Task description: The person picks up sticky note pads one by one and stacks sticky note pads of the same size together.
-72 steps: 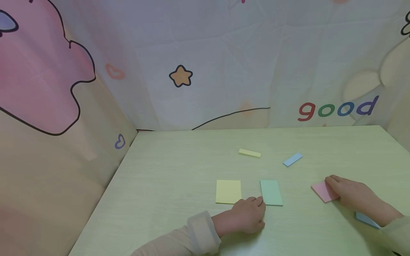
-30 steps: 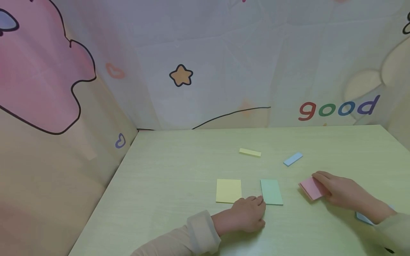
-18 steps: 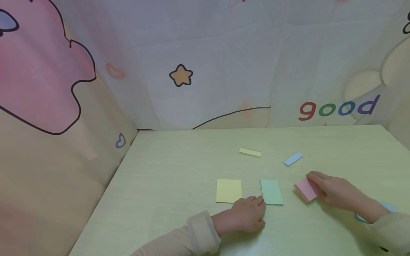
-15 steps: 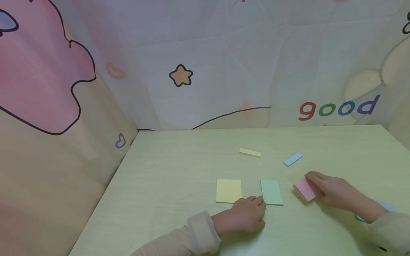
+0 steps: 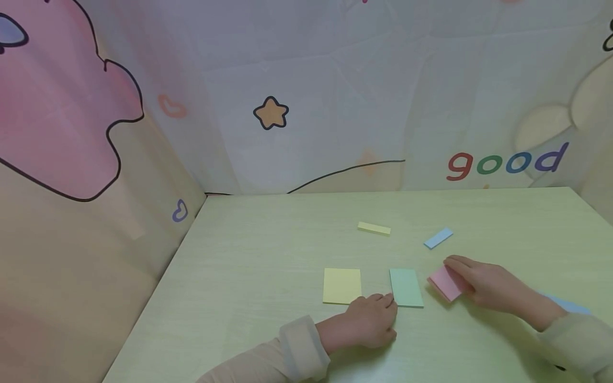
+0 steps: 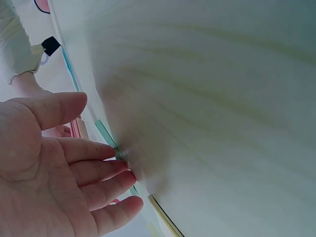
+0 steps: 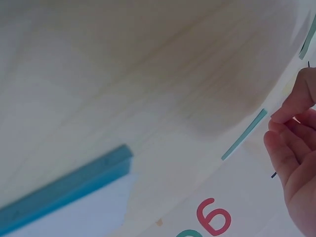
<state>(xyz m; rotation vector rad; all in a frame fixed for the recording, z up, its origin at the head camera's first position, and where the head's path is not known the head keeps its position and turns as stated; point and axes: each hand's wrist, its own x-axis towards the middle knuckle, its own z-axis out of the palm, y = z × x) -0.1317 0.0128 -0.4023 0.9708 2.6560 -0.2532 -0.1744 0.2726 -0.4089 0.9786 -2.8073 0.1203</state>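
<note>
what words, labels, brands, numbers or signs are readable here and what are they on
"good", in multicoloured letters on the backdrop; the right wrist view catches its red g, turned, and part of a green letter, cut off.
No writing shows on the visible parts of the pink pad, green pad, yellow pad, blue pad, yellow strip or blue strip.
Whatever the right hand covers cannot be checked.

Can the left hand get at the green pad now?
Probably yes: the left hand is by the near-left corner of the green pad, nothing lies on top, and the pink pad, in the right hand, is apart.
</note>
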